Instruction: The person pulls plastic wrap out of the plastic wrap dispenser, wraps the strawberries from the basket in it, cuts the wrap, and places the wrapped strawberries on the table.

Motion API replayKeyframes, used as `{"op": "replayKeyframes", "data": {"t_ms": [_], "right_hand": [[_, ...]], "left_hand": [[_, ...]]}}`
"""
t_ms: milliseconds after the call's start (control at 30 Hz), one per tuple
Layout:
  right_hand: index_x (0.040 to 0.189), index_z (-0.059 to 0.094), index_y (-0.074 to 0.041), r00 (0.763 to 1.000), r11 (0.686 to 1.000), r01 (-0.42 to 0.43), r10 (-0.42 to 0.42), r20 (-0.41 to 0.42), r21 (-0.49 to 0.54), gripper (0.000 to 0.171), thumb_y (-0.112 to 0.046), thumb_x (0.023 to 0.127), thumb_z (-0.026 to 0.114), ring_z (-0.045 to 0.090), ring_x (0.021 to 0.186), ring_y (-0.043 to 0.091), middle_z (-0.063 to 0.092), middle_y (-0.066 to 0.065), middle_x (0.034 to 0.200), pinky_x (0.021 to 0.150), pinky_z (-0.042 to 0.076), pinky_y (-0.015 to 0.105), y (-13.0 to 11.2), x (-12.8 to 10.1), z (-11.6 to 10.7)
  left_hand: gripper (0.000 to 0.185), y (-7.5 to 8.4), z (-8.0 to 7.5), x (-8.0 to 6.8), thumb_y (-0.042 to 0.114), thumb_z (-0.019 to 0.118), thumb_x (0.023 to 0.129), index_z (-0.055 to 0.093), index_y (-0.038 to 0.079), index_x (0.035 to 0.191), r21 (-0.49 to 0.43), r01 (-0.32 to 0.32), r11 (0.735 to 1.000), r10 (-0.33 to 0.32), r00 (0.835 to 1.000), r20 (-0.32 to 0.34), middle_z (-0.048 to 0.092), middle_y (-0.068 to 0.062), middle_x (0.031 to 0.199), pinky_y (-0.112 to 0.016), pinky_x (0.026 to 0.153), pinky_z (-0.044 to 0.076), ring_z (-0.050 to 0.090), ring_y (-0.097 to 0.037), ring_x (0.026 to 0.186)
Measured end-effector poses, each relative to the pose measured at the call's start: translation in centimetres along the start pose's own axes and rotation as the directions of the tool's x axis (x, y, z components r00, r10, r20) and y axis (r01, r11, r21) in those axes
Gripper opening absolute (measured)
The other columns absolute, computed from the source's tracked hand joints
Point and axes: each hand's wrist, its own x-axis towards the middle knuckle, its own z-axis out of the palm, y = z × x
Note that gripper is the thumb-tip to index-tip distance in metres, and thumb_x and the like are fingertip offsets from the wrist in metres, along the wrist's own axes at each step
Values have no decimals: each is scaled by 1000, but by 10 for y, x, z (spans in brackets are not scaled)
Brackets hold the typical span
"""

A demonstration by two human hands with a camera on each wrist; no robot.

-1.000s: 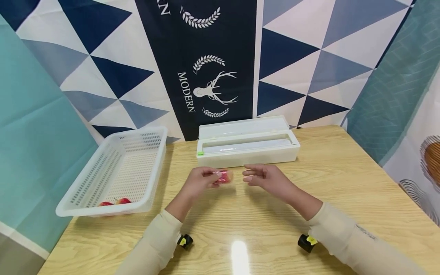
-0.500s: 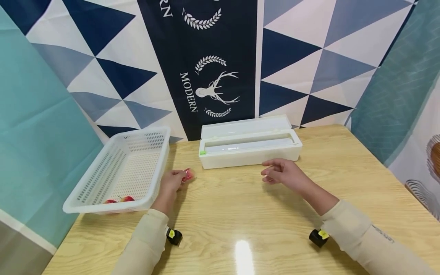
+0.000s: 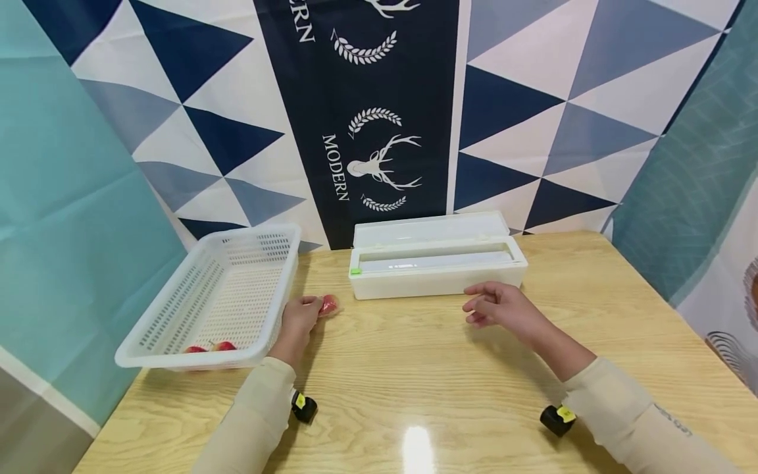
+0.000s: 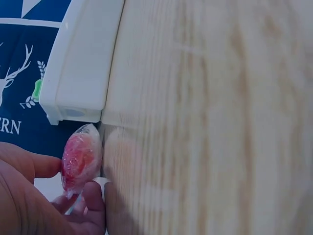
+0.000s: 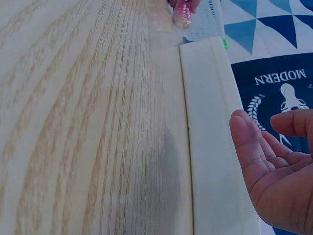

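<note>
My left hand (image 3: 300, 317) is low over the table between the basket and the white box. Its thumb and fingers pinch the near end of a small red apple (image 4: 80, 159) wrapped in clear plastic film, which sits at the tabletop. In the head view this wrapped apple (image 3: 329, 305) shows just right of the fingertips. My right hand (image 3: 497, 307) hovers before the box's right part, fingers loosely bent, holding nothing. The long white cling film dispenser (image 3: 438, 282) stands with its lid raised and a pale roll or strip inside.
At the left stands a white perforated plastic basket (image 3: 281, 283). Two red apples (image 3: 224, 345) lie in its near end. The wooden table (image 3: 379, 375) reaches back to a patterned cloth (image 3: 379, 85). A black wrist camera (image 3: 304, 407) is on the left sleeve.
The left hand has carried the wrapped apple leftward and down beside the basket, where it stays over the last half second. The right hand has drawn away to the right.
</note>
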Motion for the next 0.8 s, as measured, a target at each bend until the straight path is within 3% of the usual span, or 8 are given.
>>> {"op": "replayKeyframes", "data": {"t_ms": [167,300,433,533,633,700,800], "right_hand": [[136,38,17,1000,1000,-25,25,0,-4,45,-5,97,46,67,87,22,60,29,113,81,56,39,-1,-2,2],[136,38,16,999,1000,-30,30,11,1,45,-6,98,47,67,88,23,60,29,112,81,56,38,-3,-3,3],[135,39,16,1000,1000,-21,21,22,3,44,-6,98,47,67,87,24,61,28,110,81,56,38,-2,1,8],[133,40,17,999,1000,-23,23,26,9,42,-6,99,47,67,85,22,62,25,107,79,56,36,-1,4,10],[129,43,18,999,1000,-16,15,34,9,38,-5,99,48,66,84,24,63,26,105,78,57,36,0,4,10],[125,46,18,999,1000,-7,7,44,-5,36,-6,100,49,66,83,26,63,24,102,76,57,36,0,5,10],[120,49,17,998,999,-6,9,63,-39,32,-7,99,51,63,80,28,63,24,100,74,57,36,-2,5,9]], "left_hand": [[36,0,1,-3,20,55,100,59,-7,123,7,-28,1000,28,1000,6,59,-19,116,-25,70,46,53,-21,89],[44,2,3,-16,14,59,98,50,-11,133,-29,-72,997,72,997,14,54,-26,128,-32,85,52,59,-29,106],[51,6,2,-38,10,67,90,51,-10,133,98,-212,972,214,977,-18,45,-30,138,-46,100,44,47,-40,126],[45,12,5,-58,7,71,84,58,-8,125,201,-360,911,370,929,-15,40,-32,139,-50,102,41,43,-46,127],[40,25,2,-75,5,72,85,60,-4,122,179,-489,854,484,872,76,41,-27,135,-49,96,46,49,-44,119],[36,37,-10,-81,5,72,85,62,-1,119,170,-571,803,554,821,139,48,-22,128,-45,90,51,56,-38,109],[30,56,-41,-80,8,71,88,64,2,116,208,-642,738,606,766,213,56,-17,118,-41,83,55,62,-31,101]]}}
